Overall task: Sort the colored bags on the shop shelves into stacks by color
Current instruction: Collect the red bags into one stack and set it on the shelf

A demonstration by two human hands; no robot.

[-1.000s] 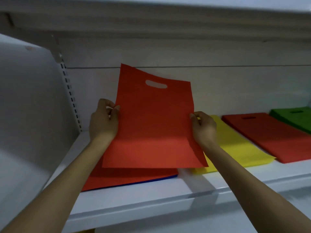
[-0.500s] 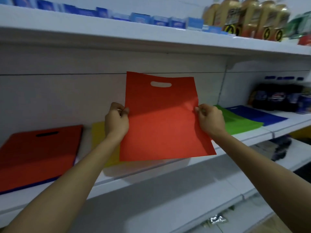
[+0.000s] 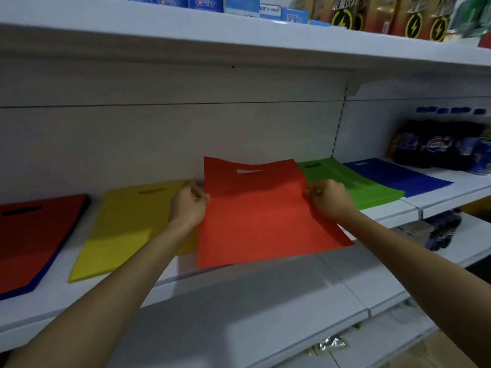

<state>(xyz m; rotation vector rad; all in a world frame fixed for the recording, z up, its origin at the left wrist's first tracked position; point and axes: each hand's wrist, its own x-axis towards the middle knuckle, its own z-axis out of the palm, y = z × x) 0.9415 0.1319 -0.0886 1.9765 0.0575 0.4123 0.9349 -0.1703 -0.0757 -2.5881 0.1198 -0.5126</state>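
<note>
Red flat fabric bag with a cut-out handle slot (image 3: 260,216) hangs between the two hands, over the white shop shelf (image 3: 239,285). Left hand (image 3: 187,207) pinches its left edge, fingers (image 3: 198,194) curled onto the cloth; right hand (image 3: 330,201) pinches the right edge the same way. From either set of fingers the bag stretches inward. Its long axis runs from the slot end, beyond the fingertips by the back panel (image 3: 159,139), to the loose bottom edge drooping nearer than the wrists. Outside the left fingers lies a yellow stack of like bags (image 3: 125,227), and farther out a red stack (image 3: 34,235) with a blue edge showing beneath it. Outside the right fingers lies a green stack (image 3: 369,187), then a blue stack (image 3: 398,177). What lies directly under the held bag is hidden. Neither hand is nearer, so setting it down likely means lowering both together.
</note>
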